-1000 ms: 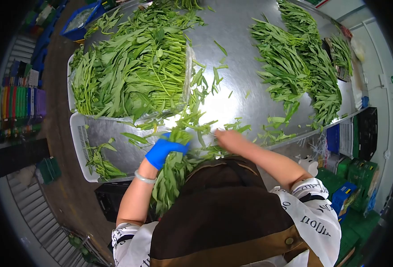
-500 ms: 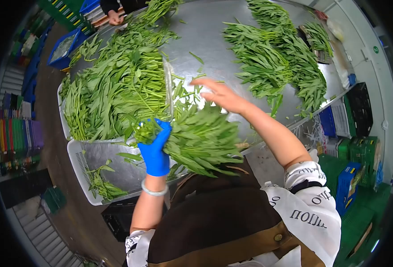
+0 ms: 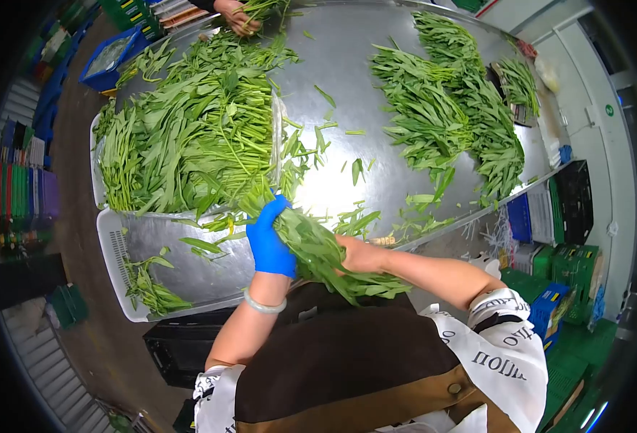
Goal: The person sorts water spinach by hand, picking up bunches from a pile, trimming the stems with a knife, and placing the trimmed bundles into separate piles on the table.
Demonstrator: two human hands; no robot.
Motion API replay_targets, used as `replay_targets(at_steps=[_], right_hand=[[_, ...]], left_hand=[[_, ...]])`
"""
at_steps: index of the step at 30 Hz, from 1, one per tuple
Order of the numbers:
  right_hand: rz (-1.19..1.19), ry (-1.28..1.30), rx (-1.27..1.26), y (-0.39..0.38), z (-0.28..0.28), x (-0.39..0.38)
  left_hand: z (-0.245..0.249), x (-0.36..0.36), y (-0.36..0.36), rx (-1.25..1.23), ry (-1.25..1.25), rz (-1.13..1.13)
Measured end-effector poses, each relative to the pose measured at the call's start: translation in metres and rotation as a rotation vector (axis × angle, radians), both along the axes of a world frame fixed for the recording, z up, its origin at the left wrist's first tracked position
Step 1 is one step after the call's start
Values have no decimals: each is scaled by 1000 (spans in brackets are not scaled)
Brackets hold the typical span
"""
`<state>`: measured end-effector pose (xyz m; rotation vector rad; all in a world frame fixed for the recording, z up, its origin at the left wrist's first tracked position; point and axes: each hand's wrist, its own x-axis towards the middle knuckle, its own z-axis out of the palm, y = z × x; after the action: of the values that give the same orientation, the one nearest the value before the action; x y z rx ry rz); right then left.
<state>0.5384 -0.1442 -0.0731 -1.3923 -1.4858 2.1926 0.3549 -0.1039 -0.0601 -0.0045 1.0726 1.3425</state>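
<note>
My left hand [image 3: 269,238], in a blue glove, is closed around the stem end of a bunch of water spinach [image 3: 311,249]. The bunch's long leaves point right and down over the table's near edge. My bare right hand [image 3: 361,255] grips the leafy part, its fingers partly hidden among the leaves. Just beyond my left hand lies a big pile of water spinach [image 3: 195,137], cut stem ends facing right, in a white crate [image 3: 97,162]. Loose leaves and stem bits [image 3: 358,216] are strewn on the metal table [image 3: 340,50] near my right hand.
Bunches of water spinach [image 3: 441,108] lie in rows at the right. A second white crate [image 3: 120,281] at the near left holds a few stems. At the far edge, a co-worker's hand [image 3: 237,18] handles greens. A blue crate [image 3: 112,61] stands far left.
My right hand has come down from above the table and closed on the leaves. The bunch is now narrower, gathered together. The co-worker's hand has moved right.
</note>
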Motion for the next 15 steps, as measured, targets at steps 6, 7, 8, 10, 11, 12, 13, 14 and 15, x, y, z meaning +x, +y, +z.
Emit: replay_targets(at_steps=[6,7,8,10,11,12,13,14,15], right_hand=[[210,-44,203,20,19,23],[204,55,193,8,18,26],[202,149,183,-3,15,26],[147,77,74,-12,15,16],[119,22,46,-16,20,15],[91,-35,21,-14,26,12],[100,-176,112,-13,19,14],[84,-207,136,-8,22,16],[72,-238,163,1,27,19]], left_hand=[[-29,-15,-17,-11,-117,10],[-36,-18,-22,-35,-142,-13],[-40,-19,-25,-56,-171,-31],[-34,-14,-28,0,-215,-23],[-29,-14,-29,62,-232,-40],[-25,-14,-28,126,-250,-57],[-41,-24,-30,156,-189,-200],[-48,-34,-32,213,-181,-283],[-55,-42,-34,272,-171,-362]])
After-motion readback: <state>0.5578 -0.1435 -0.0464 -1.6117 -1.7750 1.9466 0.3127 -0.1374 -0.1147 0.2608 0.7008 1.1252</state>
